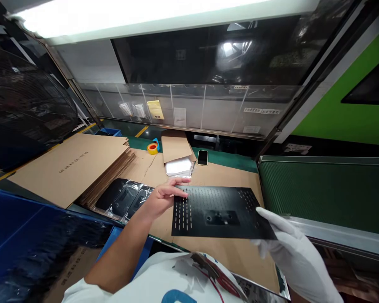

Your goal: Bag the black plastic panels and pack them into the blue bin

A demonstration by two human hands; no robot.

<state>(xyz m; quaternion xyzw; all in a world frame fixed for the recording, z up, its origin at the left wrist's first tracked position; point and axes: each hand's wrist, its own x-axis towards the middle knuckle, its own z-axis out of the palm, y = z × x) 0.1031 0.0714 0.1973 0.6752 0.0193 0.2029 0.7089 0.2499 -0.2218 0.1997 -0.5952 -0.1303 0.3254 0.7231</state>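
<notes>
A flat black panel [222, 202] with rows of slots and a recessed rectangle is held up over the cardboard-covered table. My left hand [164, 197], bare, pinches its upper left corner between thumb and fingers. At the panel's right edge, my right hand [284, 235] in a white glove grips it, thumb on top and fingers underneath. Behind the panel lie clear plastic bags [179, 167] by an open cardboard box [176, 145]. Plastic-wrapped black panels [126, 198] lie to the left of my left hand.
Stacked cardboard sheets [72, 164] stand at the left, beside a blue bin [6, 223]. A phone [202, 158] and yellow tape [152, 148] lie at the back. A green conveyor belt [328, 193] runs along the right. Clear pockets [189, 105] and a lamp [145, 17] hang above.
</notes>
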